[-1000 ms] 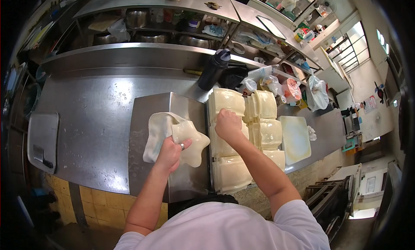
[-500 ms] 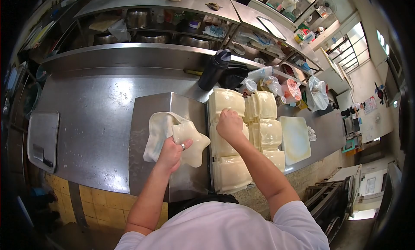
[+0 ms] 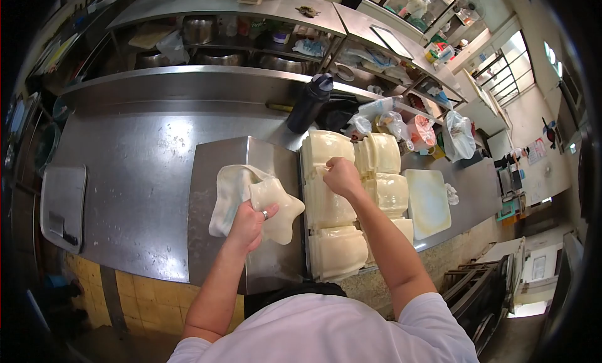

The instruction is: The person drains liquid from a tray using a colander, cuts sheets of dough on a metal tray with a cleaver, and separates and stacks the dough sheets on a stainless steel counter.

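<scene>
My left hand [image 3: 249, 225] is closed round a limp, glossy sheet of pale dough [image 3: 276, 205], thumb on top, with a ring on one finger. A whiter, cloth-like piece [image 3: 229, 197] hangs beside and behind that sheet, over a raised steel surface [image 3: 216, 256]. My right hand [image 3: 342, 176] has its fingers pinched together at the upper edge of a middle dough stack [image 3: 329, 203]. What lies between the fingertips is mostly hidden, though a pale edge shows. Other folded dough stacks [image 3: 338, 250] sit in two columns around it.
Behind the stacks stands a dark bottle [image 3: 310, 103], near plastic bags [image 3: 421, 131]. A pale board [image 3: 428, 202] lies to the right. On the far left of the steel table [image 3: 125, 175] is a tray [image 3: 63, 203] holding a scraper. A steel shelf [image 3: 219, 5] runs along the back.
My right hand has shifted slightly to the right along the dough stack, its fingers still closed. My left hand and the dough in it stay almost in place.
</scene>
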The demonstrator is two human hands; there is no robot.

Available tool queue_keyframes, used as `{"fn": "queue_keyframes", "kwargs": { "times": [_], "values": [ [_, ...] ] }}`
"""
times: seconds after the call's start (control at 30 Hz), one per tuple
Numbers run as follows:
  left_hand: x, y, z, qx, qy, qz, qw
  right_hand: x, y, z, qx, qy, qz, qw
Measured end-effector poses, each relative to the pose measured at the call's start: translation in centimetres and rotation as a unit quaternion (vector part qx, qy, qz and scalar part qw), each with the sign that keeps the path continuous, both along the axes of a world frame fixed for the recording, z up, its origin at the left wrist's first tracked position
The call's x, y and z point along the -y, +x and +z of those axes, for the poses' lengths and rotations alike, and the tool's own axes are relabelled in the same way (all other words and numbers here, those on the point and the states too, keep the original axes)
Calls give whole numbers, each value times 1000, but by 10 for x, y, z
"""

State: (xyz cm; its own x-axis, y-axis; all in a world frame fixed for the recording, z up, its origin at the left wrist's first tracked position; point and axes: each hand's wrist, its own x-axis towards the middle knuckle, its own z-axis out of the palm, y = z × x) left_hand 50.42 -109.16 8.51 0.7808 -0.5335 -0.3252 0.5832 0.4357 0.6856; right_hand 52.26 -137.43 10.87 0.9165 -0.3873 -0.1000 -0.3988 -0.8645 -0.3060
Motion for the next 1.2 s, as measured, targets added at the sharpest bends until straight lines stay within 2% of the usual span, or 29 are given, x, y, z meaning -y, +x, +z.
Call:
{"fn": "queue_keyframes", "kwargs": {
  "times": [0.2,0.3,0.6,0.7,0.8,1.03,1.2],
  "values": [
    [1,1,0,-6,-4,-3,1000,3,-3,9,18,123,-5,992],
    [1,3,-2,-7,-1,-6,1000,-3,-7,16,38,124,48,990],
    [1,6,-5,-14,-2,-8,1000,13,-5,6,1,103,159,982],
    [1,7,-5,-16,-1,-4,1000,5,-17,14,42,86,141,985],
    [2,8,-5,-22,-1,-4,1000,-12,-45,21,48,-20,104,993],
    [6,11,-6,-25,2,-12,1000,-35,-88,-8,128,-63,58,988],
    [11,12,-4,-17,4,-20,1000,-52,-84,-12,114,-109,23,987]
  ]
}}
